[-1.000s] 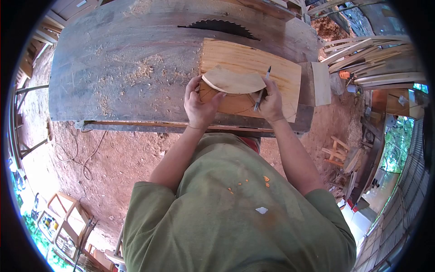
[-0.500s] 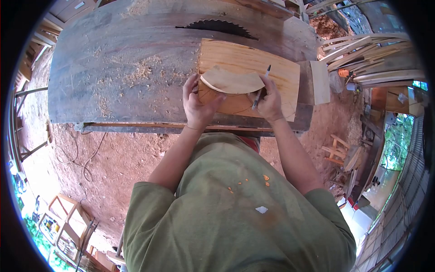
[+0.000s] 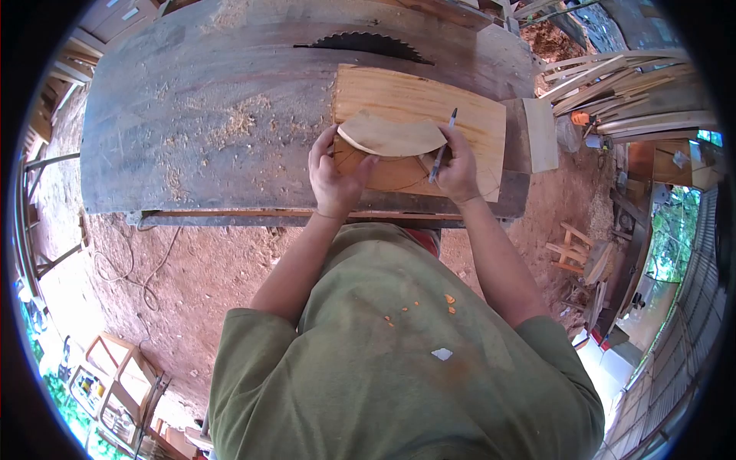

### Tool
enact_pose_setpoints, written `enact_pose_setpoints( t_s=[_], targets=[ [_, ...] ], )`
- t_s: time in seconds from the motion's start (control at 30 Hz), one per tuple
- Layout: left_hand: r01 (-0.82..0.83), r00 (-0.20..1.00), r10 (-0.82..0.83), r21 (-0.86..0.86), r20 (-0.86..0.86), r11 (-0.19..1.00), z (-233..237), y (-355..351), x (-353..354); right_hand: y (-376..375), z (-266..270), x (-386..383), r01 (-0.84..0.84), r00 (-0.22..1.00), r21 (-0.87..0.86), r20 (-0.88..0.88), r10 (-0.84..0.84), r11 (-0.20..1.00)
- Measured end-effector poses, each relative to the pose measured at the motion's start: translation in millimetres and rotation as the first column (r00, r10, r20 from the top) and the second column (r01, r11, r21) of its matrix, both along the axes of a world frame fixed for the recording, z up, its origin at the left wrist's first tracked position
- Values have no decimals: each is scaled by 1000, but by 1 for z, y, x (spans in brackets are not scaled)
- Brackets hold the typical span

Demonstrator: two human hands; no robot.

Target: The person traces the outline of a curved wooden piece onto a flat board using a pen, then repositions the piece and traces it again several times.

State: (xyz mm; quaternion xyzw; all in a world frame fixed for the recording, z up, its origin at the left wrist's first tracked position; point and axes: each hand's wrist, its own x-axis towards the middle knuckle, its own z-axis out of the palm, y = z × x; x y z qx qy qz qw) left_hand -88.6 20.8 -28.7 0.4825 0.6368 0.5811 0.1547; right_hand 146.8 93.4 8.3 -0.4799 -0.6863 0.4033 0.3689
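Note:
A curved, arc-shaped piece of pale wood (image 3: 391,136) is held between my hands over a flat wooden board (image 3: 418,92). My left hand (image 3: 335,175) grips the left end of the curved piece, thumb along its near edge. At the other end, my right hand (image 3: 458,167) closes on the piece and also keeps a pen (image 3: 439,157) between its fingers, tip pointing away from me. Curved pencil lines show on the near part of the board, which lies on the saw table (image 3: 291,92).
A toothed circular saw blade (image 3: 368,47) rises through the table beyond the board. Sawdust (image 3: 238,123) lies scattered to the left. A pale offcut (image 3: 541,134) sits at the right end. Wood strips (image 3: 613,88) are piled at right, and a cord (image 3: 142,276) loops over the dirt floor.
Almost nothing differs. Both hands keep their hold on the curved piece, which has tilted very slightly, and the view has shifted a little.

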Motion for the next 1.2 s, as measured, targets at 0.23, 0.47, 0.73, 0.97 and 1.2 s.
enact_pose_setpoints(
  t_s=[0.23, 0.47, 0.73, 0.97, 1.2],
  targets=[
    [-12, 1000, 13, 26, -28, 1000, -3, 0, 0, 0, 8, -6, -1, 994, 173, 111, -19, 985],
    [-12, 999, 14, -41, 34, 999, 3, -1, 2, -1, 13, -8, 9, 993, 160, 118, -28, 987],
    [-14, 1000, 15, -29, 14, 999, 4, 0, 1, 0, 12, -8, 15, 993, 156, 117, -33, 988],
    [-9, 999, 12, -42, 51, 999, 7, -1, 1, -2, 17, -9, 16, 985, 179, 167, -46, 984],
    [-15, 999, 18, -57, 50, 998, 6, -2, 2, -2, 18, -9, 5, 986, 178, 165, -34, 984]
  ],
)
